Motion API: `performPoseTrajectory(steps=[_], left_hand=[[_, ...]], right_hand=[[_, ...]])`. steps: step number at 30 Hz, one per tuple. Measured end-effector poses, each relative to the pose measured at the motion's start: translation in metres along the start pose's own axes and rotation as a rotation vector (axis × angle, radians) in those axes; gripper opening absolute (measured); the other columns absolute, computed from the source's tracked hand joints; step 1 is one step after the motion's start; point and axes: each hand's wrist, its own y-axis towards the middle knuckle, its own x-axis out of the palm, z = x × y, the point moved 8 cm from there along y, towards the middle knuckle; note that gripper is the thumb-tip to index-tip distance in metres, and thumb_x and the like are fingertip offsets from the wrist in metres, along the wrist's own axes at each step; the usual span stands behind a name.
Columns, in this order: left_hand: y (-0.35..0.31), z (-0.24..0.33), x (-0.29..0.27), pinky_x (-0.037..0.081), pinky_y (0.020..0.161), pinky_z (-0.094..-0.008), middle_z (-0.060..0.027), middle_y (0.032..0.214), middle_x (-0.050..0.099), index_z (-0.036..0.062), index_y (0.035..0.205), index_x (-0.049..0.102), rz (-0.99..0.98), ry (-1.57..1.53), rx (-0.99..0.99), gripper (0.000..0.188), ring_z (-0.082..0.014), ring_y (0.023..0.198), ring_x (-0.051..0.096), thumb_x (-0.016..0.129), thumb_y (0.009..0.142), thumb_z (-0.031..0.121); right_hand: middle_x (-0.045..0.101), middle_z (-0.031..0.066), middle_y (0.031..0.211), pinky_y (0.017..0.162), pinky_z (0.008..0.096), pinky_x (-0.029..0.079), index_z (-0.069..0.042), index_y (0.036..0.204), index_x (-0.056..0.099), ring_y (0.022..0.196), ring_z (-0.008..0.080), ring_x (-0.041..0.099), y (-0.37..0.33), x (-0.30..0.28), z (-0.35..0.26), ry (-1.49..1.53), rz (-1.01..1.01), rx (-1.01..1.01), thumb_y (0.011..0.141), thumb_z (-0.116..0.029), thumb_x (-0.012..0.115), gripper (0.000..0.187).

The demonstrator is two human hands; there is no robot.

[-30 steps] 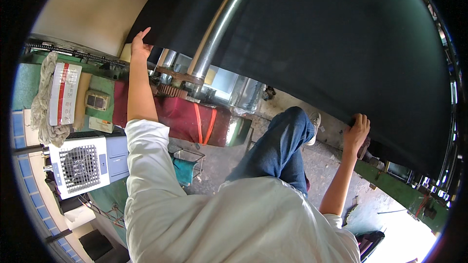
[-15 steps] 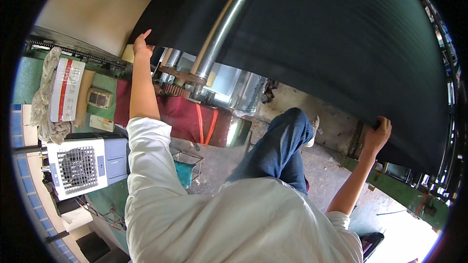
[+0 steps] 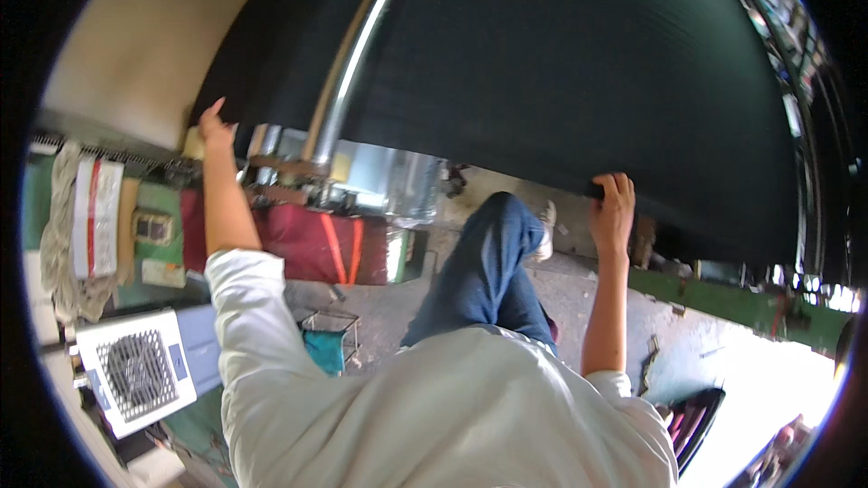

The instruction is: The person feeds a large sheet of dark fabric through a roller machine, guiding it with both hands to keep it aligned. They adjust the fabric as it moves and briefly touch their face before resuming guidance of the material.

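Observation:
A wide sheet of black fabric (image 3: pixel 542 63) spreads across the far side, running over a shiny metal roller (image 3: pixel 353 72). At its near left corner lies my left hand (image 3: pixel 215 124), touching the fabric with the fingers stretched and apart. Farther right along the near edge, my right hand (image 3: pixel 615 201) is closed on the fabric, fingers curled over the hem and the thumb hidden from sight. Between my hands the edge of the sheet runs slightly slanted, lower toward the right.
Below the roller, a dark red cloth (image 3: pixel 298 239) with orange straps covers part of the machine. A white air cooler (image 3: pixel 136 370) stands at left, under a box (image 3: pixel 98 217) and grey rope (image 3: pixel 60 235). A green machine rail (image 3: pixel 723 303) runs at right. My legs (image 3: pixel 488 271) are crossed.
My right hand has moved left and farther away along the fabric edge, keeping its grip. My left hand stays at the left corner. The whole view has shifted and turned a little.

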Motion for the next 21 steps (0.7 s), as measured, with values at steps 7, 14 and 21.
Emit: performPoseTrajectory(steps=[7,14,21], left_hand=[[0.044,-0.023,-0.003,0.048,0.084,-0.0385,-0.0069,0.108,0.062,0.0098,0.101,0.065,0.050,0.043,-0.092,0.027,-0.0256,0.098,0.057,0.068,0.074,0.012],[0.081,-0.029,-0.030,0.043,0.093,-0.0347,-0.0105,0.117,0.061,0.0124,0.111,0.066,-0.018,0.103,-0.132,0.044,-0.0251,0.107,0.055,0.031,0.091,0.029],[0.037,-0.012,-0.022,0.049,0.077,-0.0284,-0.0087,0.112,0.063,0.0136,0.107,0.068,0.118,0.139,-0.127,0.045,-0.0207,0.093,0.057,0.029,0.095,0.030]], right_hand=[[0.058,0.0140,0.093,0.080,0.0427,0.042,-0.005,0.085,0.060,0.092,0.0339,0.054,-0.010,-0.068,0.067,-0.197,0.379,0.223,0.057,0.006,0.054,0.030],[0.050,0.0126,0.083,0.073,0.0416,0.041,-0.005,0.079,0.051,0.085,0.0322,0.048,-0.036,-0.002,0.039,-0.157,0.133,0.169,0.057,0.002,0.059,0.024],[0.051,0.0099,0.087,0.081,0.0376,0.041,-0.006,0.082,0.055,0.090,0.0278,0.050,-0.030,0.003,0.000,0.031,0.130,-0.029,0.065,-0.003,0.060,0.017]])
